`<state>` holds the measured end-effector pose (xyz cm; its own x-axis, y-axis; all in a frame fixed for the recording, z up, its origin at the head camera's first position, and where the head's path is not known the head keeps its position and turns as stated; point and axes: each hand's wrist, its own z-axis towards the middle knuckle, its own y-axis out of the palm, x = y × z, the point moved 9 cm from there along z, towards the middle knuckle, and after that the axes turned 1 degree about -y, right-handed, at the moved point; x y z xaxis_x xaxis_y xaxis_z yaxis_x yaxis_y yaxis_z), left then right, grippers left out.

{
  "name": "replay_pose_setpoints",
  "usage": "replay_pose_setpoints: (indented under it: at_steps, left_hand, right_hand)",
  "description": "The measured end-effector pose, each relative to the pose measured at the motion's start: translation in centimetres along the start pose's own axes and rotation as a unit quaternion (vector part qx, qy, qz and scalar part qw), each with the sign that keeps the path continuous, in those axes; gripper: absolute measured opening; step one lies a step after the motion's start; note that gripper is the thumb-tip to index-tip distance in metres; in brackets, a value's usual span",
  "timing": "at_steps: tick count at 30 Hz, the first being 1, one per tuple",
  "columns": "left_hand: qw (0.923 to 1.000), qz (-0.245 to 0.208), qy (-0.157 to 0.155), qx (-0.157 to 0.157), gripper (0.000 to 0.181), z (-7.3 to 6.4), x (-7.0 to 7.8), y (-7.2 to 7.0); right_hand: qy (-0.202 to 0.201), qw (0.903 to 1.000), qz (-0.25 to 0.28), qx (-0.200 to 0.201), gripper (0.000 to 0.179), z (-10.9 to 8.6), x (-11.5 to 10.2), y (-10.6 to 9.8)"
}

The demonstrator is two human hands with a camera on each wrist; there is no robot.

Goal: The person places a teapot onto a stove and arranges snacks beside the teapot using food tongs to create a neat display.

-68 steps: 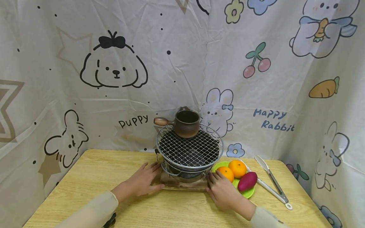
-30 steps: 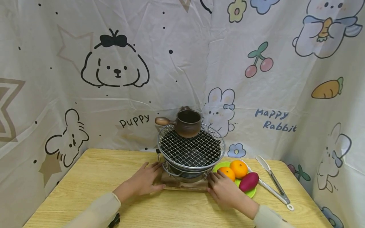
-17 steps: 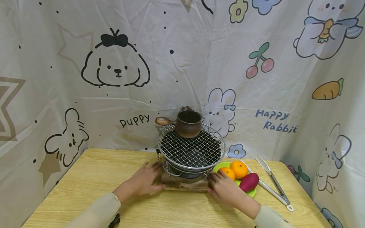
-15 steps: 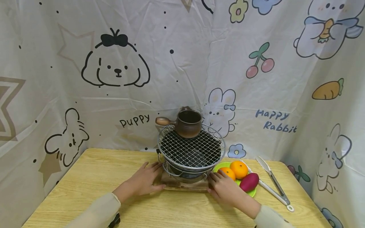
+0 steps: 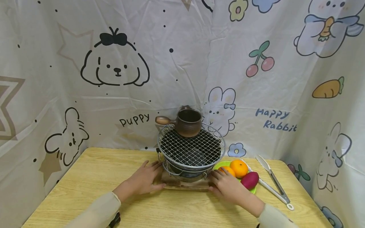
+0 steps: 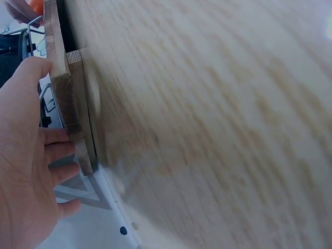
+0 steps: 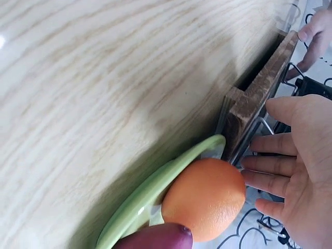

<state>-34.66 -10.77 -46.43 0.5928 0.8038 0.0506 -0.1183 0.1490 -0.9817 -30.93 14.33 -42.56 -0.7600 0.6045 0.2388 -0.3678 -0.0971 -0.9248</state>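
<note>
A round charcoal grill (image 5: 185, 172) with a wire-mesh grate (image 5: 191, 148) stands on a wooden board (image 5: 185, 185). On the far part of the grate sits a small brown clay pot (image 5: 188, 123), its wooden handle pointing left. My left hand (image 5: 142, 180) lies at the board's left front corner, fingers extended against its side and thumb by the front edge; in the left wrist view the fingertips (image 6: 65, 150) meet the board (image 6: 65, 98). At the right end, my right hand (image 5: 228, 186) has its fingers (image 7: 270, 165) nearly straight beside the board (image 7: 254, 98), close to an orange (image 7: 205, 199).
Right of the grill, a green plate (image 5: 252, 190) bears two oranges (image 5: 239, 168) and a purple sweet potato (image 5: 250, 180). Silver tongs (image 5: 275, 182) lie spread beyond it. A printed curtain (image 5: 182, 63) hangs behind the wooden table (image 5: 171, 212).
The right hand has shifted slightly right, away from the board's end and over the near orange. The left hand, grill and pot keep their places; the view drifts a little.
</note>
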Motion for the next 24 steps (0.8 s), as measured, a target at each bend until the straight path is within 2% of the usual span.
replay_pose_setpoints:
  at_steps: [6, 14, 24]
  left_hand:
    - [1.0, -0.005, -0.002, 0.0, 0.08, 0.1, 0.0, 0.0]
    - [1.0, -0.005, -0.005, -0.002, 0.082, 0.2, -0.2, 0.2]
    - [1.0, -0.004, -0.004, 0.007, 0.082, 0.0, 0.0, 0.2]
  right_hand:
    - [0.011, 0.9998, -0.017, 0.002, 0.035, -0.2, 1.0, -0.5]
    - [0.0, 0.9985, -0.019, 0.051, 0.033, -0.4, 1.8, -1.5]
    - [0.006, 0.9964, -0.013, 0.083, 0.032, -0.9, 2.7, -2.4]
